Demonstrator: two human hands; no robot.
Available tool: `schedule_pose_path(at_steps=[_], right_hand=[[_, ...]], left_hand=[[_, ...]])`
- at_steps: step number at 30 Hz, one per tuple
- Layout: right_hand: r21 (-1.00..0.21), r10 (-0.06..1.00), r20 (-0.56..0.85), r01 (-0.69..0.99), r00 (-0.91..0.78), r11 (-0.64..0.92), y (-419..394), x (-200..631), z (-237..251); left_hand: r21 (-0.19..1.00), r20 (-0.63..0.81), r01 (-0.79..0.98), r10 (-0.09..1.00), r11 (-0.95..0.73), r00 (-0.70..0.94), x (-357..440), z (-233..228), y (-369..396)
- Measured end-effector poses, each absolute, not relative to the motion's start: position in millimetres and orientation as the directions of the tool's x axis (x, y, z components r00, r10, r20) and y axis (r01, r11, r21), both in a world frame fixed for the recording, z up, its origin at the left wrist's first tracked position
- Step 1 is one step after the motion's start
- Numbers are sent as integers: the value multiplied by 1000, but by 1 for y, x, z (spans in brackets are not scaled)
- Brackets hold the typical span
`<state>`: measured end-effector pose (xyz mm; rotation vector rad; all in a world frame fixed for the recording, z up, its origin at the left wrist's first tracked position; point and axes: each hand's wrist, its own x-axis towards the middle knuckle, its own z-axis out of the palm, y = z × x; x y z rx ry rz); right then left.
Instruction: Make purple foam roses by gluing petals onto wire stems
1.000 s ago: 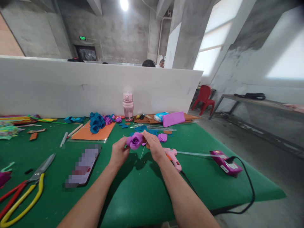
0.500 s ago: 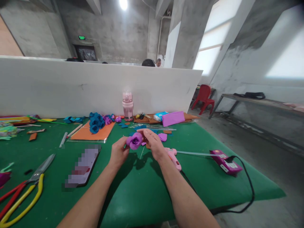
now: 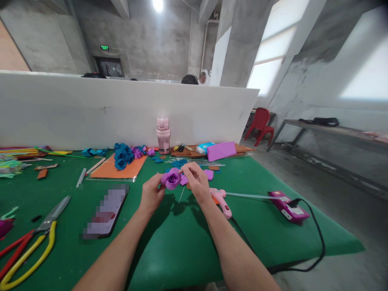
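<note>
A purple paper flower [image 3: 171, 179] with a rolled centre is held above the green table, its open face turned up toward me. My left hand [image 3: 152, 194] pinches it from the left side. On the other side, my right hand [image 3: 195, 182] has its thumb and forefinger closed at the flower's right petal edge. Below and behind that hand lie purple paper pieces [image 3: 208, 174] and blue scraps. A pink hot glue gun [image 3: 222, 202] rests just right of my right wrist, with a clear glue stick [image 3: 247, 195] reaching out of it.
Scissors [image 3: 50, 220] and a phone [image 3: 106, 212] lie to the left. Blue paper flowers [image 3: 123, 157] sit on an orange sheet [image 3: 113, 173]. A pink bottle [image 3: 163, 135] stands by the white partition [image 3: 127, 109]. A purple power strip [image 3: 289, 208] with a black cord is at right.
My right hand's fingers have bent in from a looser, stretched pose to a pinch at the petal edge. The flower and my left hand have stayed almost in place.
</note>
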<state>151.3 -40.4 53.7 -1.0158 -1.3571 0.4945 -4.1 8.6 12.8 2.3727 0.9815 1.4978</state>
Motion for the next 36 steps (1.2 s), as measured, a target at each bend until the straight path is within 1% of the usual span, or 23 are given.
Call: schedule_pose_path(at_steps=[6, 12, 15, 20, 29, 31, 34, 36], right_hand=[[-798, 787, 585, 310, 196, 516, -39, 151, 52], [-778, 772, 601, 371, 208, 507, -34, 150, 45], [-787, 778, 590, 368, 215, 495, -32, 150, 43], [-792, 781, 593, 319, 196, 521, -32, 149, 43], [-859, 841, 511, 124, 177, 496, -35, 148, 47], [-879, 859, 475, 56, 188, 474, -34, 149, 46], [-916, 901, 356, -98, 249, 389, -27, 150, 41], [-942, 949, 222, -203, 223, 268, -22, 150, 37]], left_hand=[[451, 750, 441, 597, -776, 284, -4, 13, 9], [471, 723, 459, 628, -753, 288, -4, 13, 8], [473, 726, 453, 626, -755, 285, -4, 13, 8], [476, 722, 443, 625, -760, 297, -4, 12, 9], [474, 723, 439, 622, -763, 300, -4, 10, 9], [475, 722, 433, 621, -766, 306, -4, 10, 9], [474, 731, 422, 613, -773, 300, -4, 8, 10], [484, 727, 427, 623, -764, 289, -4, 7, 11]])
